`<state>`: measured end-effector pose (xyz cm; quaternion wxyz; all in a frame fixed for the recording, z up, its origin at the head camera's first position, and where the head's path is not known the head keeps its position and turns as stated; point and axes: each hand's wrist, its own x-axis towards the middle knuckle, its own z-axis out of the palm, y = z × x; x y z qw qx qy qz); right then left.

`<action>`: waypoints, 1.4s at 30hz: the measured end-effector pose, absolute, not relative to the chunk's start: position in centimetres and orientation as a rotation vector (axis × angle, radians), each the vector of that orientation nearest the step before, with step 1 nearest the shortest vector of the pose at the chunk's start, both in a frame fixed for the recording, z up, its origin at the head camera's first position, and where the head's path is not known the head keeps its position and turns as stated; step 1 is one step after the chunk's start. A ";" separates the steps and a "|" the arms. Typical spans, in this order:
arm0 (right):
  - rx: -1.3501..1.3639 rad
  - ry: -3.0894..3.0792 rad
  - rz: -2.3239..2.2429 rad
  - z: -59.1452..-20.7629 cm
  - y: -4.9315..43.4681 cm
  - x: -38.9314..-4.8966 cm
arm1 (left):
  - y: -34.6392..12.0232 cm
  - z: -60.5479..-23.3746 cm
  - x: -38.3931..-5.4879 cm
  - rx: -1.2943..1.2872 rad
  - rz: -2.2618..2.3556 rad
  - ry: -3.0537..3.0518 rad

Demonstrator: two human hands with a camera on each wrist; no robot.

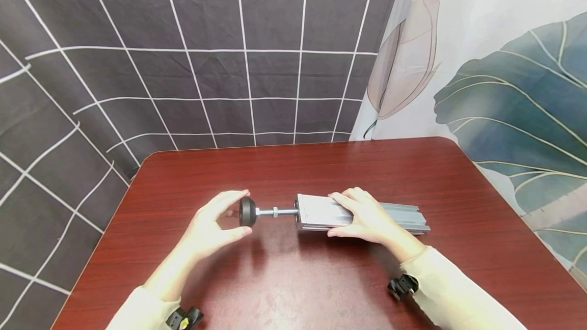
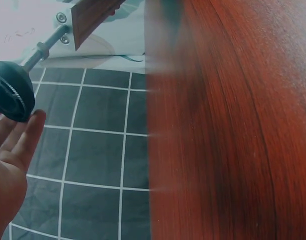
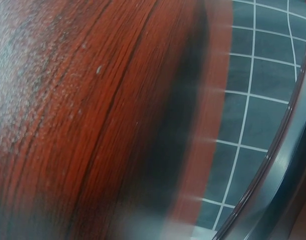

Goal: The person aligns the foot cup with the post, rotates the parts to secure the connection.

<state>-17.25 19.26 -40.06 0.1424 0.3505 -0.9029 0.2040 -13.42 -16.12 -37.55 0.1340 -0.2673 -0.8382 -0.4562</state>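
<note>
A silver aluminium profile (image 1: 321, 211) lies lengthwise above the table, gripped from over the top by my right hand (image 1: 364, 218), thumb on the near side. From the plate on its left end a threaded rod (image 1: 284, 212) with a nut sticks out, ending in a black levelling foot (image 1: 248, 212). My left hand (image 1: 206, 228) holds that foot by its rim, thumb below and fingers above. In the left wrist view, fingertips meet the edge of the foot (image 2: 18, 95). Along the right side of the right wrist view runs the profile (image 3: 272, 185); the right hand's fingers are hidden there.
The reddish-brown wooden table (image 1: 284, 279) has rounded far corners. Behind it hangs a dark grey cloth with white grid lines (image 1: 211, 75), and at the right a white curtain with leaf prints (image 1: 518, 90). Small black cameras (image 1: 403, 286) sit on both wrists.
</note>
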 end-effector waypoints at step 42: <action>1.030 -2.543 0.578 -40.6 19.4 -17.5 | -15.9 -37.7 -14.1 -0.515 -1.904 -2.510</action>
